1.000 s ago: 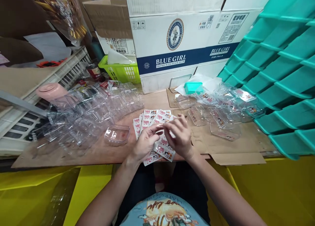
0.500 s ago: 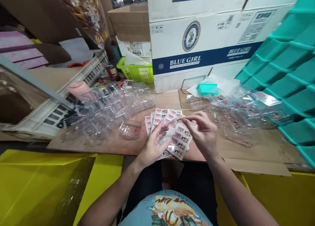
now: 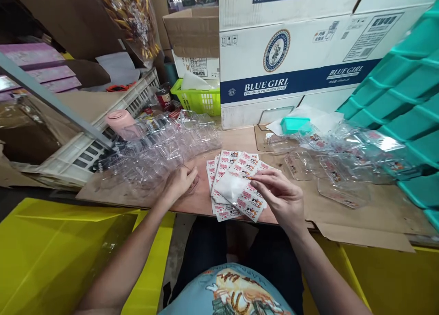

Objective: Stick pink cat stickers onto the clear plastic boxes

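Now the sheets (image 3: 253, 200) are seen fanned in a loose pile on the desk (image 3: 238, 139), printed with pink lettering and cats, and on the uppermost one a blank white patch (image 3: 231, 186) is laid bare. Above the right part of the sheets, a small piece (image 3: 250, 177) is pinched by the right hand (image 3: 283, 194), thumb and forefinger pressed together on it; its shape is too small to be made out. And over to the left of the sheets, a clear box (image 3: 195, 185) is partly covered by the left hand (image 3: 180, 182), fingers curled at it; whether the box is gripped or merely touched cannot be told.

Farther left of the sheets, a heap of empty boxes (image 3: 164, 143) is spread, with a pink bottle (image 3: 121, 125) set behind it. To the right of the sheets, printed boxes (image 3: 332, 168) are scattered, some overlapping, and just beyond them a teal box (image 3: 295, 124) is placed. Behind the sheets, the view is blocked by a big white carton (image 3: 308, 40), flanked by a green basket (image 3: 206, 101) to the sheets' rear left and stacked teal trays (image 3: 398, 104) to their far right.
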Motion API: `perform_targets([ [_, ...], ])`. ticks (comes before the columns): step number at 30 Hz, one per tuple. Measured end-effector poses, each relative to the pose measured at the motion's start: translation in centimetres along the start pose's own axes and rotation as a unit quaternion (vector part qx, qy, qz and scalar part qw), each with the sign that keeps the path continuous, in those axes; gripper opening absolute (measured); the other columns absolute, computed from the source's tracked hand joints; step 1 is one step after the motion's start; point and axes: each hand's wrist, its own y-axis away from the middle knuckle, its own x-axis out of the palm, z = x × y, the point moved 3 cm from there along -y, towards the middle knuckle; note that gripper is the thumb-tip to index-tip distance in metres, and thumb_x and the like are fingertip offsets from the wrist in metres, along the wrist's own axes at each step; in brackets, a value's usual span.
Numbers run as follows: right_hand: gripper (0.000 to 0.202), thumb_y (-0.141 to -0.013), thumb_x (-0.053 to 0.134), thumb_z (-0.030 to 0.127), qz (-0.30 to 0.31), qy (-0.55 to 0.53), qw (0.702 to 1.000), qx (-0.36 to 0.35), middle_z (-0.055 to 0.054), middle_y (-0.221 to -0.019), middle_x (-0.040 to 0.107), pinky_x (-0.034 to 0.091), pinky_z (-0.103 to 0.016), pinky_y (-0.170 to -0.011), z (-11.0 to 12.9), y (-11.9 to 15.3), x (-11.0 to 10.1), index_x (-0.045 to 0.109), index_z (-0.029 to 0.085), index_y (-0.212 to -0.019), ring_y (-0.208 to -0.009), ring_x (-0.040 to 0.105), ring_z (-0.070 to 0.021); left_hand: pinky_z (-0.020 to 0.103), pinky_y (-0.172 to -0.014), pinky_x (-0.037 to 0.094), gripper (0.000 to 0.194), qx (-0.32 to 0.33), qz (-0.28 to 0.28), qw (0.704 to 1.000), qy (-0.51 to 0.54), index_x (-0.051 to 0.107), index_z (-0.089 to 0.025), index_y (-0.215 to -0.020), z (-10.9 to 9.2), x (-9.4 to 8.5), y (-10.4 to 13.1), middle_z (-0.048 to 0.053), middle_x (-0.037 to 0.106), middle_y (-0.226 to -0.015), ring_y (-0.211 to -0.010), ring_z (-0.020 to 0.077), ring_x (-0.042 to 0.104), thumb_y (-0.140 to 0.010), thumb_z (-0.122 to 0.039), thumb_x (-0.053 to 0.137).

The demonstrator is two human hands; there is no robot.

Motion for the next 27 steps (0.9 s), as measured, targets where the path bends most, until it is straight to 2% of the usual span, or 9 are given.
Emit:
perform_targets([
  [2,0.022,-0.08,0.074,0.012,-0.011,0.052,0.998,-0.04,-0.004,-0.087,0.066,0.053,-0.032,-0.071,0.2,0.3,-0.9,0.078,0.028,-0.095,-0.082,0.063,-0.0171,0.024,-0.05,0.039,0.037,-0.014,0.03,0.992,0.125,0.072,-0.014,-0.068,0.2,0.1,1.5,0.006,0.067,-0.057,-0.049,0.0145,0.057,-0.086,-0.04,0.054],
  [3,0.025,-0.079,0.074,0.01,-0.01,0.076,0.995,-0.06,-0.004,-0.086,0.066,0.052,-0.032,-0.071,0.4,0.4,-1.2,0.078,0.029,-0.096,-0.081,0.063,-0.0167,0.022,-0.049,0.039,0.031,-0.027,0.041,0.972,0.229,0.074,-0.013,-0.077,0.2,0.1,2.3,0.007,0.071,-0.065,-0.051,0.0125,0.058,-0.084,-0.038,0.058],
  [5,0.03,-0.079,0.073,0.007,-0.008,0.104,0.991,-0.087,-0.003,-0.086,0.068,0.052,-0.032,-0.071,0.9,0.5,-1.6,0.078,0.029,-0.099,-0.079,0.063,-0.0164,0.019,-0.053,0.044,0.025,-0.065,0.054,0.888,0.452,0.075,-0.013,-0.093,-0.2,0.4,3.9,0.008,0.076,-0.083,-0.06,0.0106,0.062,-0.078,-0.032,0.069],
  [7,0.031,-0.079,0.073,0.005,-0.017,0.088,0.992,-0.084,-0.003,-0.086,0.07,0.052,-0.032,-0.07,1.3,0.6,-1.6,0.078,0.028,-0.099,-0.079,0.064,-0.0166,0.021,-0.067,0.053,0.028,-0.093,0.057,0.801,0.588,0.074,-0.013,-0.098,-1.2,1.2,5.2,0.009,0.077,-0.093,-0.075,0.0134,0.069,-0.073,-0.025,0.076],
  [8,0.029,-0.079,0.073,0.006,-0.028,0.064,0.995,-0.067,-0.003,-0.086,0.071,0.052,-0.031,-0.069,1.5,0.6,-1.5,0.078,0.028,-0.097,-0.079,0.065,-0.0167,0.025,-0.075,0.056,0.027,-0.097,0.059,0.775,0.621,0.074,-0.013,-0.099,-2.0,1.8,5.7,0.01,0.077,-0.095,-0.082,0.0158,0.071,-0.073,-0.023,0.076],
  [10,0.023,-0.08,0.073,0.009,-0.047,-0.009,0.999,-0.008,-0.003,-0.084,0.071,0.053,-0.03,-0.066,1.5,0.6,-1.1,0.078,0.026,-0.094,-0.079,0.065,-0.0165,0.033,-0.088,0.056,0.027,-0.084,0.072,0.747,0.656,0.074,-0.012,-0.101,-3.6,3.3,6.4,0.011,0.077,-0.098,-0.095,0.0209,0.071,-0.076,-0.021,0.075],
  [16,0.006,-0.08,0.076,0.019,-0.057,-0.177,0.97,0.16,-0.002,-0.078,0.069,0.056,-0.026,-0.064,0.7,1.6,-0.2,0.079,0.023,-0.084,-0.071,0.065,-0.0128,0.035,-0.091,0.056,0.025,-0.039,0.112,0.728,0.675,0.073,-0.015,-0.103,-6.9,6.6,7.4,0.009,0.075,-0.109,-0.099,0.0236,0.072,-0.078,-0.02,0.076],
  [20,0.005,-0.077,0.079,0.023,-0.084,-0.231,0.94,0.236,-0.001,-0.068,0.072,0.058,-0.024,-0.058,0.5,2.5,0.2,0.079,0.022,-0.083,-0.057,0.066,-0.0115,0.037,-0.091,0.057,0.032,-0.057,0.106,0.726,0.677,0.073,-0.017,-0.102,-7.2,7.7,7.9,0.007,0.077,-0.101,-0.092,0.0221,0.074,-0.071,-0.018,0.082],
  [27,0.014,-0.068,0.086,0.027,-0.095,-0.285,0.9,0.317,-0.002,-0.064,0.072,0.06,-0.022,-0.053,0.2,3.3,1.8,0.078,0.019,-0.077,-0.054,0.067,-0.0124,0.033,-0.083,0.059,0.046,-0.061,0.134,0.732,0.665,0.069,-0.017,-0.116,-7.6,8.8,8.5,0.009,0.076,-0.102,-0.083,0.0204,0.074,-0.072,-0.022,0.082],
])
